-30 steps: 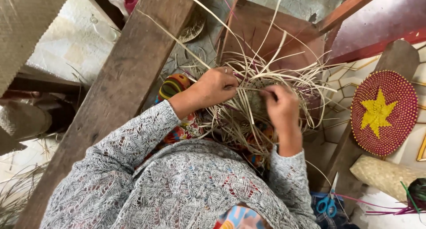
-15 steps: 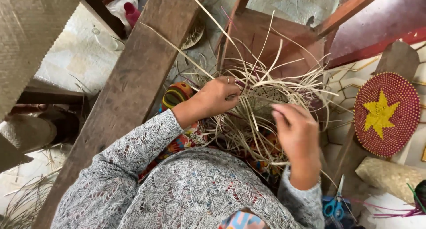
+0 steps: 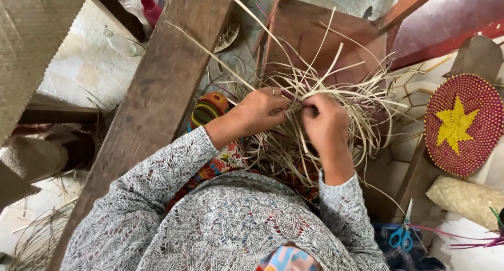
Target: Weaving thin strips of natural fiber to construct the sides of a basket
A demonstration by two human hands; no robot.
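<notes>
Both forearms, in grey lace-knit sleeves, angled inward until the left hand (image 3: 261, 111) and right hand (image 3: 323, 125) nearly met. Each was curled, fingers pinching thin pale strips of the straw bundle (image 3: 315, 105), a loose tangle of flat, stiff fibres fanning out far and right of the knuckles. A rough wooden plank (image 3: 157, 92) ran diagonally at left; a round red woven mat (image 3: 464, 125) with a yellow star lay right.
</notes>
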